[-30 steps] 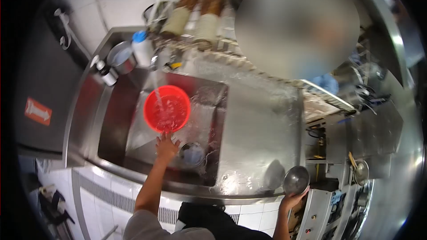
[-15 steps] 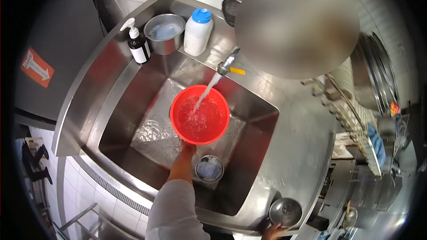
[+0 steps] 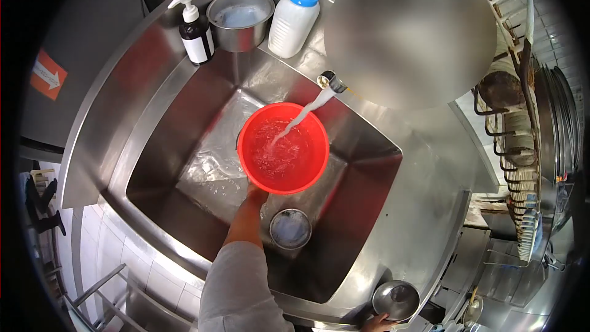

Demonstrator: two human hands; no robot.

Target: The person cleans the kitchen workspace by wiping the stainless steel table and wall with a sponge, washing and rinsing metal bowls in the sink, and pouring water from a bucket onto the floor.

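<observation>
Under the running tap, a red bucket has water pouring into it. My left hand is at the bucket's near side and grips it, with the fingers mostly hidden beneath. At the lower right, my right hand holds a round metal bowl by its near rim, at the counter's edge. On the sink floor, close to my left forearm, lies a small round metal container with something pale bluish inside.
A pump bottle, a steel pot with bluish contents and a white bottle with a blue cap stand along the sink's back left. A dish rack with stacked plates is at the right. A blurred patch covers the upper right.
The view has shifted, bringing the sink closer. Water still runs into the red bucket. Both hands keep their places at the bucket and the bowl; the bowl shows more of its inside.
</observation>
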